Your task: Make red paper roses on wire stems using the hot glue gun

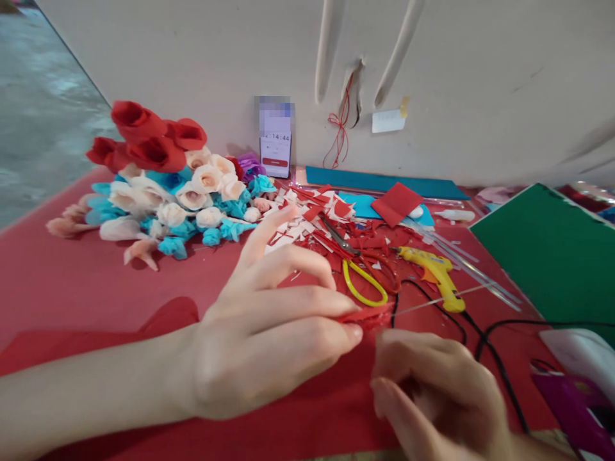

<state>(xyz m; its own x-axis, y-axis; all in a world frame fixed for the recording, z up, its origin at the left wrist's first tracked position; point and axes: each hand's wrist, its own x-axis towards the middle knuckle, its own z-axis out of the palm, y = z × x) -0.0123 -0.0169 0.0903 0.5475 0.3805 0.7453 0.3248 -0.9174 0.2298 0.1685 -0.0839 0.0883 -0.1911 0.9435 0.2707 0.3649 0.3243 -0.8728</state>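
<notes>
Left hand: pinching red paper | long axis sideways, just below scissors | right hand: farther below-right, grip unclear

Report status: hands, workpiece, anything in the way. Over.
Left hand pinching red paper. Right hand curled close by, hold unclear. Thin strand runs rightward from the paper. Scissors and glue gun lie just beyond.

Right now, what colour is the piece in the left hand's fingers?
The held piece is red; the head view shows it.
</notes>
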